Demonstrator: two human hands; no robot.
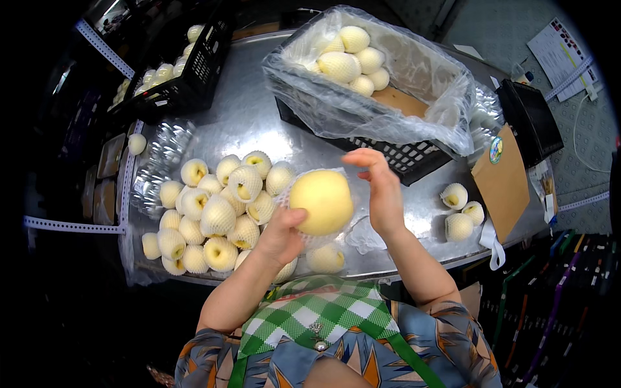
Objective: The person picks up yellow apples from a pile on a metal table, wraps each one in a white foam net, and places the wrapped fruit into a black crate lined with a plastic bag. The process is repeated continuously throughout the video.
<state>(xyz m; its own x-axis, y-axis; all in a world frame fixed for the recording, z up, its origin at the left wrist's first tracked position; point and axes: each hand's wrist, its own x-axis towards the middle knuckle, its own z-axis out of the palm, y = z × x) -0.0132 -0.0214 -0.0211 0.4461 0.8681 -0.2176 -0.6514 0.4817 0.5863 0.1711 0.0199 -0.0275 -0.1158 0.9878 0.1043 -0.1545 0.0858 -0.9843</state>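
Observation:
My left hand (284,235) holds a large pale yellow fruit (322,201), its thumb on the near side and a white foam net partly beneath the fruit. Just right of the fruit, my right hand (381,191) is raised with bent fingers and nothing in it. A pile of yellow fruits in white foam nets (217,215) lies on the metal table (233,111) to the left. One netted fruit (325,258) rests near the table's front edge, below the held one. A black plastic crate (407,162), lined with clear plastic film (339,119), holds several netted fruits (338,67) and brown cardboard.
Three netted fruits (458,227) stand at the right beside a brown cardboard sheet (502,184). Another black crate (194,85) with fruits is at the back left. Clear plastic packaging (162,160) lies left of the pile. A black device (529,121) sits at the far right.

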